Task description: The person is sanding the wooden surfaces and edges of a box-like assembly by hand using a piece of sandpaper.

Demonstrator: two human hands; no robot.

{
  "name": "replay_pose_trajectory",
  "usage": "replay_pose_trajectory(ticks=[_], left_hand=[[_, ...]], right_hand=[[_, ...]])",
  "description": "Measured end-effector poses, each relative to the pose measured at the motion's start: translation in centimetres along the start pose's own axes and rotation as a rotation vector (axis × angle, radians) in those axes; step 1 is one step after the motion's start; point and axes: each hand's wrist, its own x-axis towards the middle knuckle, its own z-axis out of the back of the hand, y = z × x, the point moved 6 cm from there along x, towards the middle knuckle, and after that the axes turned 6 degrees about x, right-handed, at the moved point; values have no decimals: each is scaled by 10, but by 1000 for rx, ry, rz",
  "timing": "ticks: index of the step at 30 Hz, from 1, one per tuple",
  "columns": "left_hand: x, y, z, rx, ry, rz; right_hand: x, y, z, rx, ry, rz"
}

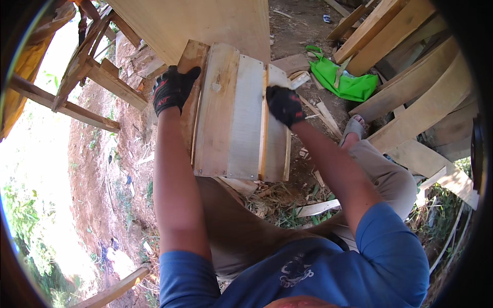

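Observation:
A slatted wooden panel (217, 128) lies before me, made of pale boards side by side with small nail heads near the ends. A narrow strip (264, 138) runs lengthwise between the boards on its right part. My left hand (174, 88), in a black glove, grips the far left edge of a darker brown board (194, 66) along the panel's left side, thumb laid over it. My right hand (284, 106), also gloved in black, is closed over the panel's right part beside the strip. Whatever it holds is hidden by the fist and slightly blurred.
A large plywood sheet (205, 23) stands beyond the panel. To the right are a bright green bag (343, 79) and stacked planks (411, 82). A rough wooden frame (97, 77) stands at the left. Offcuts and shavings litter the ground near my sandalled foot (353, 128).

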Motion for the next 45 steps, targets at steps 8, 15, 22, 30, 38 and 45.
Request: replay_pose_trajectory(ticks=[8,15,22,30,38,45], left_hand=[[1,-4,0,-58,23,-31],[2,1,0,-58,31,19],[2,-1,0,-48,114,52],[-4,-7,2,-23,-22,-44],[-3,-3,-3,-16,-21,-19],[-2,-11,-1,-20,34,-6]], right_hand=[[93,-43,-6,-162,-37,-119],[-5,-17,1,57,-78,-25],[-198,49,8,-437,22,456],[-181,72,38,-7,-34,200],[-22,9,6,-12,19,4],[90,-36,-1,-148,-14,-136]])
